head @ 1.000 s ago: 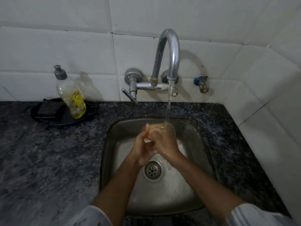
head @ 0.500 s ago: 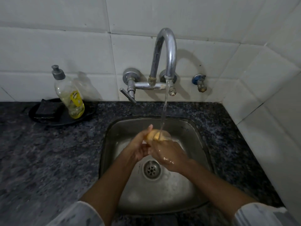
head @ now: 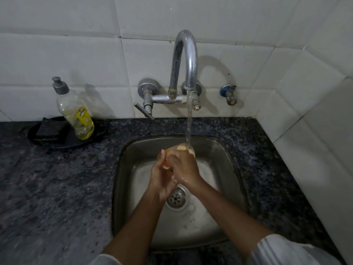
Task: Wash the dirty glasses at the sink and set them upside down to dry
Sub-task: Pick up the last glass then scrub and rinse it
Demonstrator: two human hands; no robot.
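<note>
While water runs down from the tap (head: 186, 60), both hands hold one glass (head: 181, 148) in the middle of the sink (head: 225, 150), right under the stream. The left hand (head: 161, 178) wraps its fingers round the glass from the 9 o'clock side. The right hand (head: 183, 167) curls over it from the 3 o'clock side. Both hands hold it tight.

I think the glass could slip, because the hands look wet and the sink has soapy bubbles near the drain (head: 176, 197). If it drops, it could hit the hard metal and crack. Water could also splash onto the dark counter (head: 57, 188).

Most of the glass is hidden behind the fingers, so only its top edge at 12 o'clock shows. I cannot tell if it is clean yet, or which way it is tipped. No other glasses show. At 10 o'clock a soap bottle (head: 76, 111) stands on a black dish (head: 63, 142), and a dark thing beside it is hard to make out.
</note>
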